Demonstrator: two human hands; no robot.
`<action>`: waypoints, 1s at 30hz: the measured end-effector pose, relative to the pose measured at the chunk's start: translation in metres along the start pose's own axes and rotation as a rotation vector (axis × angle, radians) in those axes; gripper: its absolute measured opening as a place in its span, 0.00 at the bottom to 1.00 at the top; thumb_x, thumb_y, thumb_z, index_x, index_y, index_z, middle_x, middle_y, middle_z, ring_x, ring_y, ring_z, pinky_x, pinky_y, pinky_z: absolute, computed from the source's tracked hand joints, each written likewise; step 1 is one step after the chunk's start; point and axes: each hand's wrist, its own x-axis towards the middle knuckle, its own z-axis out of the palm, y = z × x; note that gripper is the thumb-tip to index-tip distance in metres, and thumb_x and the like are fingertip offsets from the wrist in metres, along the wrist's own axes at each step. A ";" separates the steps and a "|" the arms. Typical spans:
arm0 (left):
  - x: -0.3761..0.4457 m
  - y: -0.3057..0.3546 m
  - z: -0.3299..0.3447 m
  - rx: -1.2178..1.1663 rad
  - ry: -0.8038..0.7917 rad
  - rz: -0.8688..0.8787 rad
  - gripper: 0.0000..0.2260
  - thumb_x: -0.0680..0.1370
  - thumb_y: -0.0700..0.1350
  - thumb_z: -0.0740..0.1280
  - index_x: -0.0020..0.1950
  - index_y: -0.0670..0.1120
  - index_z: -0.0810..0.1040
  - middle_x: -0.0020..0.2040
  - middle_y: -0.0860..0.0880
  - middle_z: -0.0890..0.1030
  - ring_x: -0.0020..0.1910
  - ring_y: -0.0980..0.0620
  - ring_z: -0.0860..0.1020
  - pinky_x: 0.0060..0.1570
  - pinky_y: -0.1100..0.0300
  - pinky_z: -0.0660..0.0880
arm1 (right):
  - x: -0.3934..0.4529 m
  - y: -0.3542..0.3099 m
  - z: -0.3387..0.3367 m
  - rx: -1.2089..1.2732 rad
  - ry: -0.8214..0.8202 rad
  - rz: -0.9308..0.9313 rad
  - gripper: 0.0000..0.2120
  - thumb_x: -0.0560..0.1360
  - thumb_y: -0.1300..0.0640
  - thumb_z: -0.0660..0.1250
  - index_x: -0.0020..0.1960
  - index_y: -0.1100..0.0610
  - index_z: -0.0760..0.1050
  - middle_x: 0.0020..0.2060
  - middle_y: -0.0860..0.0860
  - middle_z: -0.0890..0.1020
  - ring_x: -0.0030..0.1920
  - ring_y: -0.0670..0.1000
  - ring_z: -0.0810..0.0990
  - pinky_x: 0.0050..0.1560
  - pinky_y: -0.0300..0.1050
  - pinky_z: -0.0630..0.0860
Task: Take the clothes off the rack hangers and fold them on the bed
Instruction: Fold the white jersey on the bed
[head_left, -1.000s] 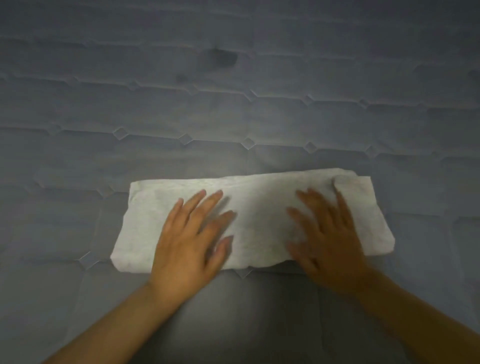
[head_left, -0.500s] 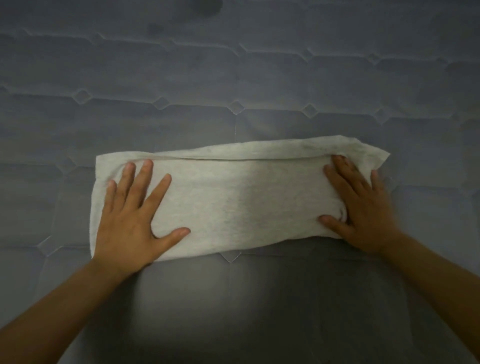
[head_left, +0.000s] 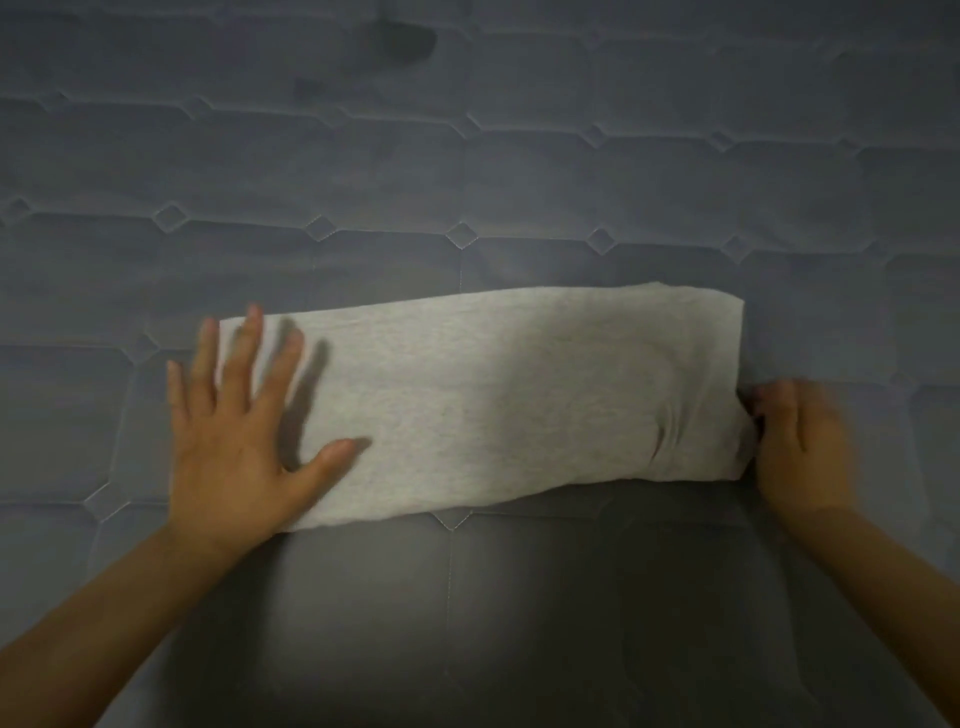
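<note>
Low in the frame, the left hand (head_left: 244, 441) lies spread flat, pressing the left end of the folded pale garment (head_left: 493, 405). At right, the blurred right hand (head_left: 800, 441) curls around the garment's right edge. Beyond lies the quilted grey bed (head_left: 467, 156), filling the upper frame.

Under me is the bed (head_left: 519, 171), its grey-blue quilted cover stitched in diamonds. One folded pale grey garment (head_left: 493, 400) lies flat on it, and a dark smudge (head_left: 405, 44), maybe a stain, at twelve o'clock.
</note>
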 end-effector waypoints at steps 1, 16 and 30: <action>0.000 0.012 -0.001 0.010 0.012 0.096 0.42 0.70 0.74 0.52 0.76 0.48 0.58 0.77 0.44 0.53 0.76 0.40 0.47 0.70 0.35 0.47 | -0.008 -0.001 0.000 0.005 -0.024 -0.007 0.33 0.71 0.37 0.45 0.43 0.66 0.72 0.38 0.61 0.75 0.40 0.57 0.73 0.40 0.47 0.66; -0.009 0.039 0.061 0.369 -0.067 0.640 0.36 0.73 0.55 0.65 0.77 0.51 0.53 0.77 0.43 0.56 0.74 0.36 0.55 0.68 0.34 0.55 | 0.008 0.003 0.002 -0.186 -0.107 -0.063 0.18 0.81 0.50 0.52 0.44 0.63 0.70 0.35 0.59 0.74 0.37 0.58 0.73 0.38 0.46 0.65; 0.006 0.056 0.029 0.173 -0.283 0.511 0.34 0.76 0.68 0.49 0.76 0.50 0.59 0.77 0.45 0.56 0.76 0.42 0.52 0.70 0.36 0.54 | 0.006 0.002 -0.015 0.020 0.206 0.276 0.12 0.82 0.54 0.51 0.47 0.60 0.67 0.38 0.52 0.69 0.42 0.53 0.70 0.44 0.44 0.62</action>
